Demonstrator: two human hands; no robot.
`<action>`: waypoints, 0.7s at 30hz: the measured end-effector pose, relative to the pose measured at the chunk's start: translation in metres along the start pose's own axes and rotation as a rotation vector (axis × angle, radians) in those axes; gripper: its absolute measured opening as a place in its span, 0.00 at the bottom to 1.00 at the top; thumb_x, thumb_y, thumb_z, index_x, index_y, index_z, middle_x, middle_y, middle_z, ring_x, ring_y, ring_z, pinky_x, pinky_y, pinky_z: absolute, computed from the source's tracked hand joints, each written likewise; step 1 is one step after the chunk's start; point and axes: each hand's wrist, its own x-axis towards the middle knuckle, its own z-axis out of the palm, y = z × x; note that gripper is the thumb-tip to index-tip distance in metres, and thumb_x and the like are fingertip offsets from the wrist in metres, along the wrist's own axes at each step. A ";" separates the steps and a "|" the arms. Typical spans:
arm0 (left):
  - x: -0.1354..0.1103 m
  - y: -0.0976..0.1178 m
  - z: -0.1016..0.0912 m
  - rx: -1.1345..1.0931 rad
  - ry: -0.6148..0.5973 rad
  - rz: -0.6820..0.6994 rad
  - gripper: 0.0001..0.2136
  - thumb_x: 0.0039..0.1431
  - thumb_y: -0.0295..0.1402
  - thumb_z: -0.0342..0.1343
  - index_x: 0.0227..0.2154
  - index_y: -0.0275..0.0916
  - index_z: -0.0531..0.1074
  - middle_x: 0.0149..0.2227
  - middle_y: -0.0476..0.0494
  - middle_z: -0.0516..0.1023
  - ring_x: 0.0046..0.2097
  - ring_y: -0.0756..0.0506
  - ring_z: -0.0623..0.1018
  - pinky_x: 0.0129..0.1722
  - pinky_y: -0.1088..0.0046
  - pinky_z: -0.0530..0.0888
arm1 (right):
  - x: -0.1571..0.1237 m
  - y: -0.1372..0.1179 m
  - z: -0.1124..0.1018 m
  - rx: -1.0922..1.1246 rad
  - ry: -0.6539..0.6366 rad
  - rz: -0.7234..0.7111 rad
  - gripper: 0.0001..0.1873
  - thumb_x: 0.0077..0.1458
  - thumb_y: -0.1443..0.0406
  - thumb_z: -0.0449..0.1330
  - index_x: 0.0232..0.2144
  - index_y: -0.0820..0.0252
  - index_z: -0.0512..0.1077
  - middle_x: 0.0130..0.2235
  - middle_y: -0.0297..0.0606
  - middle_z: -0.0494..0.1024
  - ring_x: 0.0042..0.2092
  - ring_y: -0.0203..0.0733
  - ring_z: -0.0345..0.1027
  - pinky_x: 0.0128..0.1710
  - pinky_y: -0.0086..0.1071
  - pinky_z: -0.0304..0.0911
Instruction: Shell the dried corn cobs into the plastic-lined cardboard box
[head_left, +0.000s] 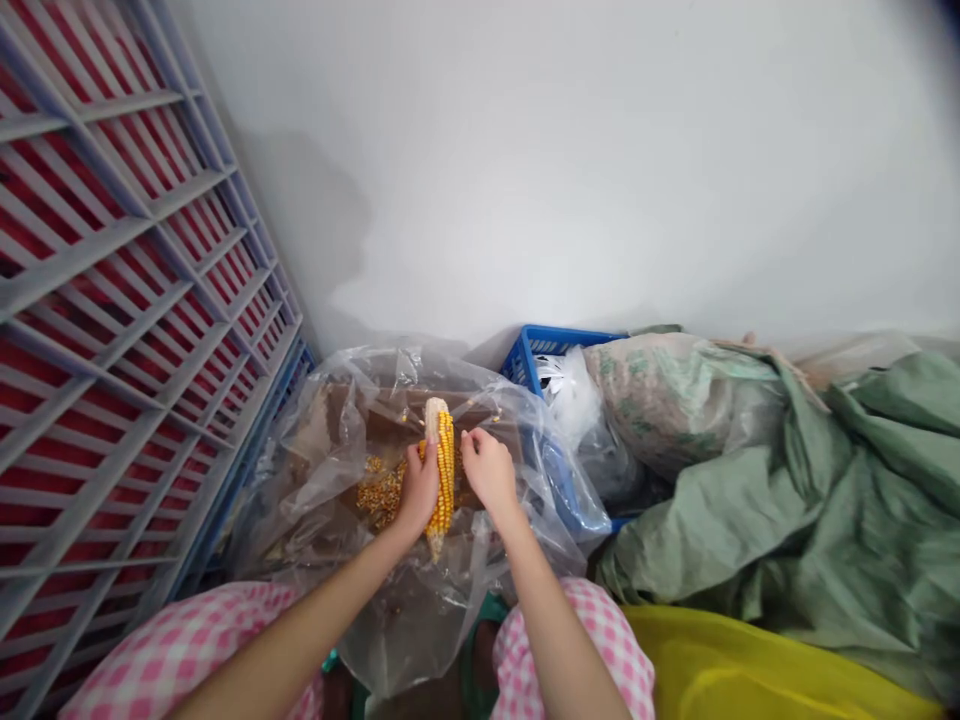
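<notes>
A yellow ear of corn (445, 470) stands nearly upright in my left hand (420, 490), whose fingers wrap round it. Its upper left side is a bare pale cob, while rows of kernels cover the right side. My right hand (489, 468) is just right of the ear, fingers curled into a pinch; whatever they may hold is too small to make out. Loose corn kernels (381, 492) lie below, mostly left of the ear. They rest in a brown box lined with a clear plastic bag (405, 625), which spreads over its edges.
Tall slatted crates (150, 300) rise on the left, and a white wall (570, 160) stands behind. At right are a blue basket (525, 350) with plastic bags, a stuffed sack (675, 400), a green tarp (810, 500) and something yellow (720, 660).
</notes>
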 end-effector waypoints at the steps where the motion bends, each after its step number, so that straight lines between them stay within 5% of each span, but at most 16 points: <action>1: 0.000 0.000 0.000 0.000 0.000 0.001 0.15 0.54 0.47 0.39 0.33 0.39 0.59 0.32 0.42 0.70 0.37 0.44 0.72 0.35 0.69 0.66 | 0.000 0.000 0.000 0.001 0.006 -0.008 0.18 0.57 0.59 0.42 0.28 0.57 0.69 0.26 0.36 0.75 0.29 0.37 0.67 0.24 0.27 0.45; 12: -0.009 0.003 -0.002 0.228 -0.076 0.132 0.14 0.56 0.45 0.38 0.34 0.40 0.58 0.34 0.41 0.71 0.37 0.44 0.73 0.35 0.69 0.66 | -0.005 -0.004 -0.005 -0.186 0.060 0.028 0.15 0.56 0.59 0.44 0.32 0.55 0.69 0.26 0.36 0.75 0.28 0.38 0.68 0.24 0.26 0.48; 21: -0.017 0.006 -0.004 0.423 -0.072 0.168 0.12 0.57 0.43 0.35 0.30 0.40 0.56 0.27 0.42 0.71 0.30 0.44 0.73 0.27 0.71 0.64 | -0.013 -0.006 0.016 -0.297 0.043 -0.081 0.14 0.58 0.61 0.41 0.36 0.59 0.64 0.25 0.38 0.74 0.24 0.37 0.67 0.24 0.26 0.51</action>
